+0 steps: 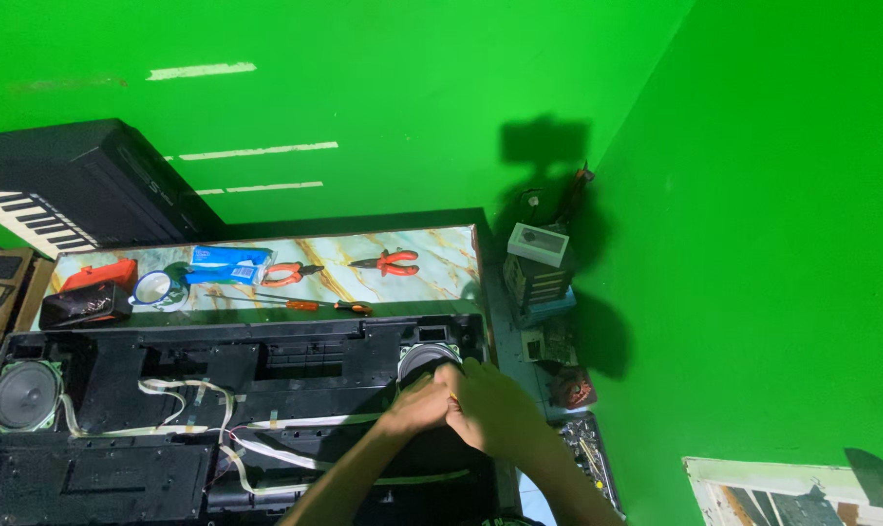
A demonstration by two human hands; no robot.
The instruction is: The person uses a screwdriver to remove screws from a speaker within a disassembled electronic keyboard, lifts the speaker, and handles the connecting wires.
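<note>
- Head view, looking down: opened keyboard chassis [237, 409] as landmark; black, long axis running left to right across the frame, insides facing up.
- Right-end speaker [424, 358] set in chassis at its right end, cone facing up; mostly covered by hands; matching left-end speaker [24, 394] at opposite end, untouched.
- Left hand [420, 404] and right hand [495, 409] pressed together over right-end speaker; fingers curled closed, apparently pinching something small at its rim; what exactly is clamped, cannot tell.
- Handling, as judgement: speaker compact but weighty at the magnet, cone soft and easily dented; best held by the stiff outer frame, never the cone; attached wires likely fragile.
- White ribbon cable [217, 424] taped along chassis middle, between the two speakers.
- Beyond chassis, on marble-pattern board [441, 248]: red pliers [391, 261], orange cutters [287, 274], screwdriver [315, 305], blue packet [227, 263], tape roll [155, 288].
- Second keyboard [61, 195] beyond chassis, upper left.
</note>
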